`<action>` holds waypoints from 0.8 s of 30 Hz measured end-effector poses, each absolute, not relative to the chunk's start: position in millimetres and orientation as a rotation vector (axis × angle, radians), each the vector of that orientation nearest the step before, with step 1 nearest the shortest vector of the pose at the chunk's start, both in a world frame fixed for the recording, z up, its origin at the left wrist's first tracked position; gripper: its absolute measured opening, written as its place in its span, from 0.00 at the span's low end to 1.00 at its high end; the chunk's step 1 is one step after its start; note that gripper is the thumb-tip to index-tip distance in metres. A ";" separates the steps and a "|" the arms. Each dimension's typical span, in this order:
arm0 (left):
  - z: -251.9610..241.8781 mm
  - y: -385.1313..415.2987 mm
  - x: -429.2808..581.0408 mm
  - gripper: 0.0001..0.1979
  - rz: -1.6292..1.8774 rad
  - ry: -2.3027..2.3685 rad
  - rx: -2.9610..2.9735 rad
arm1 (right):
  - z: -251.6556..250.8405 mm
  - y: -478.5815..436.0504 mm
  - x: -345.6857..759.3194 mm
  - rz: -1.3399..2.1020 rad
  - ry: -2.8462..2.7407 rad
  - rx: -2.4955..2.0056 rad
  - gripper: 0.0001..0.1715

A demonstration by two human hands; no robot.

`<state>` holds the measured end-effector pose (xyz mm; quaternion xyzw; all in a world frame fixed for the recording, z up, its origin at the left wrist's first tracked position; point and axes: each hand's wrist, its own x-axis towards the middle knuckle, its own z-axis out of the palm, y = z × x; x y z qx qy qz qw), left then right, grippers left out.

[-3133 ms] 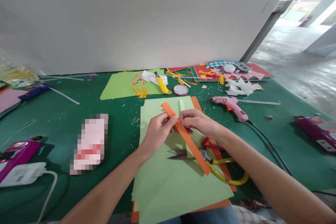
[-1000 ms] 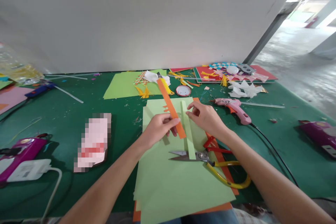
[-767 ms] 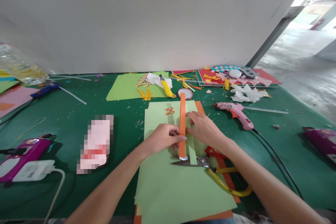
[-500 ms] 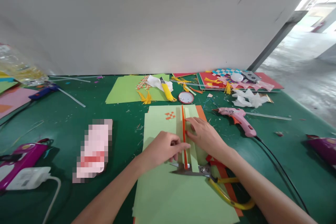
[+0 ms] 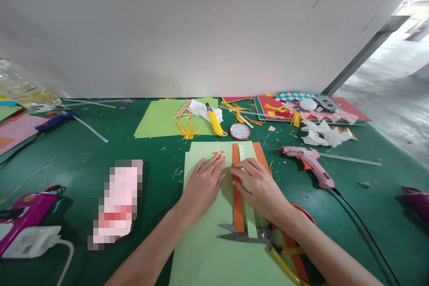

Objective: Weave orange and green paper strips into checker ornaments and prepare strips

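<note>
My left hand lies open on the pale green paper. Its fingertips reach a small orange-and-green woven piece, covering part of it. My right hand rests on an orange paper strip with its fingers apart, touching the strip's upper half. Right of that strip runs a pale green strip, partly under the right hand. The lower ends of both strips lie at the scissors, whose blades are a little apart and whose yellow handles are partly hidden by my right forearm.
A pink glue gun with a cord lies to the right. Behind the paper are a yellow box cutter, a round lid and yellow tassels. On the left are a blurred pink object and a white plug adapter.
The orange strip, narrow before, now shows its wide face. My left hand has let go of it and moved up and left to the woven piece. My right hand stays at the strip.
</note>
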<state>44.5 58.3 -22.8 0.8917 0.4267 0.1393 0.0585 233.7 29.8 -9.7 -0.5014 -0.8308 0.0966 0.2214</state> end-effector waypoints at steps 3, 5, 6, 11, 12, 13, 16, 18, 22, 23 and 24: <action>-24.1 59.2 41.8 0.19 0.377 1.350 2.748 | -10.5 27.7 231.9 0.274 -2.366 -1.347 0.13; -24.3 59.0 40.7 0.19 0.379 1.367 2.771 | -11.5 27.0 231.6 0.285 -2.385 -1.350 0.13; -24.4 58.5 40.7 0.20 0.387 1.367 2.781 | -12.3 26.9 231.5 0.290 -2.390 -1.352 0.14; -22.7 53.1 46.0 0.19 0.497 1.292 2.818 | -17.6 28.6 232.5 0.287 -2.425 -1.278 0.18; -21.6 51.6 47.5 0.19 0.530 1.275 2.816 | -17.8 29.5 233.8 0.269 -2.407 -1.261 0.18; -20.3 49.9 48.8 0.18 0.563 1.258 2.813 | -17.3 30.5 235.6 0.245 -2.368 -1.256 0.18; -17.7 44.8 52.0 0.18 0.621 1.209 2.810 | -12.7 34.4 243.7 0.178 -2.164 -1.323 0.16; -18.1 42.0 53.4 0.19 0.611 1.172 2.818 | -9.0 37.1 249.7 0.156 -2.058 -1.411 0.15; -23.2 40.4 54.5 0.18 0.533 1.084 2.877 | -7.2 39.9 256.0 0.119 -2.073 -1.536 0.14; -24.4 40.8 54.4 0.17 0.516 1.068 2.889 | -8.1 39.9 255.9 0.119 -2.106 -1.551 0.14; -25.3 41.4 54.3 0.17 0.504 1.058 2.893 | -9.3 39.7 255.3 0.120 -2.146 -1.562 0.15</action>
